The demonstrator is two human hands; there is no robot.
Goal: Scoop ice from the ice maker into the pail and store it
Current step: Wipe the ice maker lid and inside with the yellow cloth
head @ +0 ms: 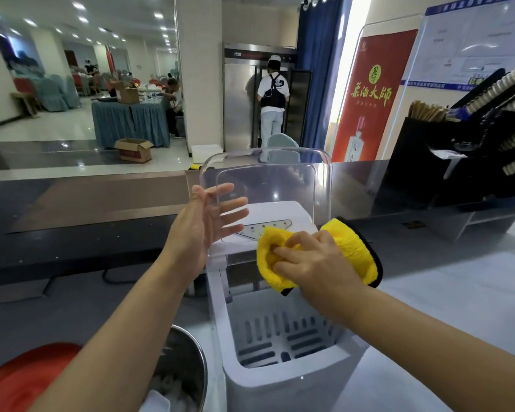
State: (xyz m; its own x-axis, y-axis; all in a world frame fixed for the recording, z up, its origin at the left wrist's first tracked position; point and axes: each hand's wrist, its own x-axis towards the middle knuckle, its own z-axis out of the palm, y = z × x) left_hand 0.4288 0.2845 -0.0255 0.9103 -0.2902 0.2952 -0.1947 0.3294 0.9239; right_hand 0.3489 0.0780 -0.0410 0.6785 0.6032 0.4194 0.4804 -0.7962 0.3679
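The white ice maker (283,379) stands in front of me with its clear lid (268,179) raised upright. Its slotted white basket (280,337) shows no ice. My left hand (202,224) is open, fingers spread, at the lid's left edge; whether it touches the lid is unclear. My right hand (312,263) grips a yellow cloth (354,248) with a black edge over the machine's top opening, beside the control panel (259,230). The metal pail (179,370) at the lower left holds ice and a white scoop (155,401), partly hidden by my left forearm.
A red lid (21,379) lies left of the pail. A black cup and straw rack (470,138) stands on the raised counter (101,197) at the right. A person (272,96) stands at a steel fridge behind; a dining hall lies beyond.
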